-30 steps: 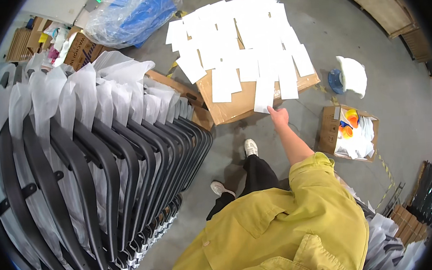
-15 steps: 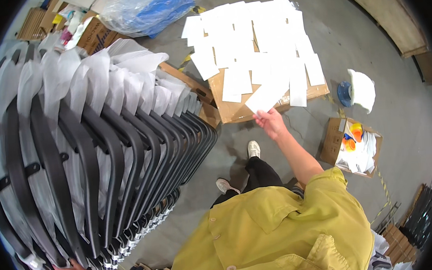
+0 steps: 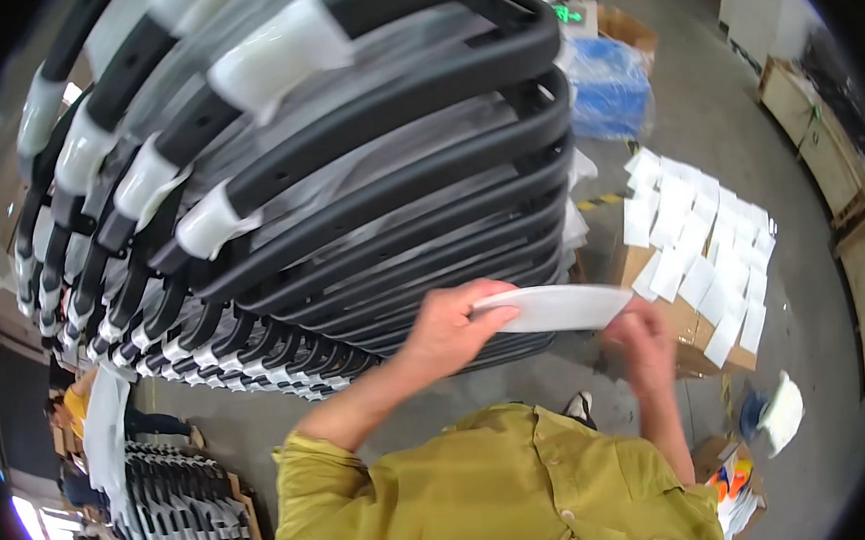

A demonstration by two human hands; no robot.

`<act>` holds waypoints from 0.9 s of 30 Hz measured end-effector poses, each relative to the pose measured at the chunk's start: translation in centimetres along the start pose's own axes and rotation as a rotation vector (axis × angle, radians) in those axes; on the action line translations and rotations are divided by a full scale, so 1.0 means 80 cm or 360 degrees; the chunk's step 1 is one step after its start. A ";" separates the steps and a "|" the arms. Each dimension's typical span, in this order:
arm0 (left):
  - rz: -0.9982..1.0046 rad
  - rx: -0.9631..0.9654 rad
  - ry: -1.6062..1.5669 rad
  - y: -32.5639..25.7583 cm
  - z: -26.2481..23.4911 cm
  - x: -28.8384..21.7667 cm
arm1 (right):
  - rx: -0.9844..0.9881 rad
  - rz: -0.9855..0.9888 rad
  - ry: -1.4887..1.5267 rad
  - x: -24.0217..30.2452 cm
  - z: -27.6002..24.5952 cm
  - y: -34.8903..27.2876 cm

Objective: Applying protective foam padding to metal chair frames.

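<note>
You have just lifted a thin white foam sheet (image 3: 556, 309) off the box; now your left hand (image 3: 447, 331) and right hand (image 3: 643, 346) pinch its ends beside the stacked black plastic frames (image 3: 366, 174)

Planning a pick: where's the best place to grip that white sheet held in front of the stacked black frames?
Probably the two short ends. The white sheet is thin, long and roughly level, and the left hand and right hand already pinch opposite ends, coming in from either side.

Left hand (image 3: 447, 329) raised, fingers pinched shut, forearm angled up from yellow sleeve. Right hand (image 3: 643, 341) raised alongside, blurred, fingers curled.
</note>
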State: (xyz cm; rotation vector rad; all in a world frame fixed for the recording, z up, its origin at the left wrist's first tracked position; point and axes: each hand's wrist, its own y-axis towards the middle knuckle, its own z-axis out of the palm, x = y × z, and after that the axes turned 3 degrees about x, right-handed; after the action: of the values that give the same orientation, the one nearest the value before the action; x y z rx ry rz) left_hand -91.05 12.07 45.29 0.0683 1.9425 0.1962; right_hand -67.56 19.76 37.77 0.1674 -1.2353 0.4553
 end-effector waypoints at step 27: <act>-0.0093 -0.0798 0.1455 0.097 -0.178 -0.112 | 0.0686 -0.0156 0.0111 0.101 0.239 0.118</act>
State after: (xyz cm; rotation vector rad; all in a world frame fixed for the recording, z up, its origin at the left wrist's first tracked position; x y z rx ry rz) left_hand -101.27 16.95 59.90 -0.4876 2.7224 0.7718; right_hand -86.14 23.25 50.50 0.5718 -1.0430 0.6325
